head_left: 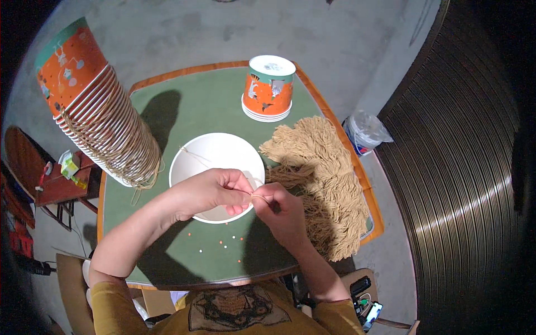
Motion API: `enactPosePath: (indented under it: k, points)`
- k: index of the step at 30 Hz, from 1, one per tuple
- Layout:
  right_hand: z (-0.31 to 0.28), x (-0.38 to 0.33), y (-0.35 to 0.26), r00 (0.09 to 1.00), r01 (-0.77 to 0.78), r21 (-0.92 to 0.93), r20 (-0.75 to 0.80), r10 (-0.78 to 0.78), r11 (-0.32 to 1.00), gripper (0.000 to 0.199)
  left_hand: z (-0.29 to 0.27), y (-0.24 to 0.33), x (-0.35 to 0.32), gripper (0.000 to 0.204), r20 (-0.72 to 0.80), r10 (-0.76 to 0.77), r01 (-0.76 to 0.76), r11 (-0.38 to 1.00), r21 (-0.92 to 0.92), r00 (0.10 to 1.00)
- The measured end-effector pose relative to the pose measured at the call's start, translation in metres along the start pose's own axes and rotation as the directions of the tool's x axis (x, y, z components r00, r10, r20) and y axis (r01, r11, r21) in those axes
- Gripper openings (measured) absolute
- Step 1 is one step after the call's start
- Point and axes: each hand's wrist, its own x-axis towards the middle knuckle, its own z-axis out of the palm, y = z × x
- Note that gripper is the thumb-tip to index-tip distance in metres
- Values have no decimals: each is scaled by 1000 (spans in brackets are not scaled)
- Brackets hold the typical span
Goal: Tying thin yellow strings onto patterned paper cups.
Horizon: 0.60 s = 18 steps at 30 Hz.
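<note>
My left hand and my right hand meet over the near rim of a white paper cup that I look straight down into. Both pinch a thin tan string that runs across the cup's opening toward its far left rim. A big heap of tan string pieces lies just right of my right hand. A tall leaning stack of orange cups with string handles stands at the left.
A short upside-down stack of orange cups stands at the far side of the green table. Small dots lie scattered near the front edge. A wooden stool is at the left, a bagged bucket at the right.
</note>
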Motion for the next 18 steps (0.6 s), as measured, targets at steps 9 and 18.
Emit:
enactPosePath:
  k: [9, 18]
  points:
    - [-3, -4, -2, 997, 69, -7, -18, -70, 998, 11, 34, 5, -15, 9, -188, 455, -185, 657, 731, 870]
    - [2, -5, 6, 985, 134, -20, -105, -136, 991, 9, 29, 8, -15, 14, -182, 293, -150, 822, 550, 939]
